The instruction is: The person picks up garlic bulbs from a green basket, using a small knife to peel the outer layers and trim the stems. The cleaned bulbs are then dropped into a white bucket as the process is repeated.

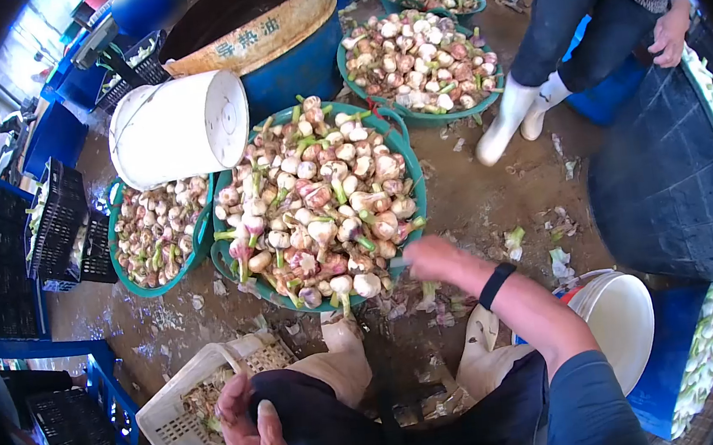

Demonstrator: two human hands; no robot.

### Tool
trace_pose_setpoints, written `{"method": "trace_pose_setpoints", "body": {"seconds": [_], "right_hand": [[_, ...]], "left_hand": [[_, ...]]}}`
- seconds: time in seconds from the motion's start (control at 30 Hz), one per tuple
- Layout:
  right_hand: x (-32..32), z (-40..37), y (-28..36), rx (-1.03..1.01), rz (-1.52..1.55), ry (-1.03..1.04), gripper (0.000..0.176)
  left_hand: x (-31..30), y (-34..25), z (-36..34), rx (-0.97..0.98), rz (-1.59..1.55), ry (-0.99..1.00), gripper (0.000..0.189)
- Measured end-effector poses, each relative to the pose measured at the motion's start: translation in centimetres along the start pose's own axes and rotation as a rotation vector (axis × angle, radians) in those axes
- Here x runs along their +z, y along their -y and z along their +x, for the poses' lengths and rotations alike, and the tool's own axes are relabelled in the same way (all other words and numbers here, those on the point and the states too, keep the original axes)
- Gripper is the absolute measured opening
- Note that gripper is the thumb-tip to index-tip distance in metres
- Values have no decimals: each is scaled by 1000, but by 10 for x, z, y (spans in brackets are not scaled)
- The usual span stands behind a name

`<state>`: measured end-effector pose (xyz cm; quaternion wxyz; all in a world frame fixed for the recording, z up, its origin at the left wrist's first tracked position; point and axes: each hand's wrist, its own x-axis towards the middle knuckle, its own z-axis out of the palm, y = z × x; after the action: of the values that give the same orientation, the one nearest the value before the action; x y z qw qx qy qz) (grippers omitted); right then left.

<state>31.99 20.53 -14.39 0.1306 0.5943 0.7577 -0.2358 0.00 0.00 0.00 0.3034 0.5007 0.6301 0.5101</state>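
"Where was the garlic found?"

"The garlic bulbs (pixel 318 192) were heaped in a large green tub (pixel 415 173) set on the wet floor (pixel 475 193), just ahead of the pale boots (pixel 334 368). Green stems were seen on many of them."

"And the hands?"

"The right hand (pixel 435 262) was stretched to the near right edge of that tub. Its fingers were blurred; a pale sliver (pixel 397 262) was seen beside them, but whether it was gripped could not be told. The left hand (pixel 258 441) was held low, beside a white plastic basket (pixel 165 425), with fingers loosely bent, thumb apart and nothing seen gripped."

"How were such bulbs judged best handled?"

"It was thought best that they be lifted singly from the top of the heap, so that none balanced at the rim would be rolled off. A light hold around the body was advised, as skins could be torn. The sliver, if sharp, was better turned away from the other hand."

"What else was set around?"

"A white pail (pixel 624 325) was placed beside the right forearm. A white bucket (pixel 169 129) was seen on its side, near a rust-rimmed drum (pixel 264 41). Farther right, a co-worker's hand (pixel 669 37) was held near a black tub (pixel 674 180)."
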Motion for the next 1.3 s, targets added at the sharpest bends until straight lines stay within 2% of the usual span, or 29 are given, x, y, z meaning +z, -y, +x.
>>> {"method": "trace_pose_setpoints", "body": {"seconds": [0.03,0.07,0.1,0.17,0.2,0.23,0.3,0.33,0.43,0.53,0.63,0.73,0.87,0.97,1.07,1.17,1.2,1.3], "right_hand": [[-6,6,-14,81,88,-172,22],[-18,3,-21,108,233,-236,22],[13,-56,-7,147,269,-176,22],[19,-45,-13,168,283,-325,22],[15,-45,-6,239,325,-266,26],[18,-40,-8,261,284,-302,27],[35,-27,-8,295,203,-376,29],[43,-23,-10,275,170,-354,31],[58,-24,-9,294,271,-298,27],[57,-35,-6,288,243,-243,24],[47,-52,4,251,265,-347,18],[20,-73,20,221,239,-366,14],[-33,-114,49,83,138,-137,16],[-75,-158,89,-218,92,5,17],[-105,-203,126,-391,188,69,20],[-128,-239,157,-481,238,116,21],[-128,-248,162,-598,313,79,21],[-124,-266,181,-594,347,32,22]], "left_hand": [[11,-10,8,-5,-98,17,48],[21,-13,13,-11,-194,34,47],[-6,-51,-27,-142,-177,127,37],[11,-53,-28,-210,-267,194,29],[13,-52,-30,-220,-107,240,31],[26,-47,-32,-47,7,191,32],[29,-34,-30,166,235,368,33],[34,-36,-27,272,334,349,35],[33,-34,-24,357,458,432,33],[35,-40,-22,372,486,465,26],[37,-42,-27,371,469,533,22],[39,-42,-34,342,425,602,22],[35,-42,-40,365,422,652,25],[29,-51,-45,311,419,610,31],[27,-44,-47,330,340,541,40],[30,-27,-45,351,39,533,54],[32,-20,-48,156,-246,644,52],[16,-14,-62,-209,-500,826,42]]}}
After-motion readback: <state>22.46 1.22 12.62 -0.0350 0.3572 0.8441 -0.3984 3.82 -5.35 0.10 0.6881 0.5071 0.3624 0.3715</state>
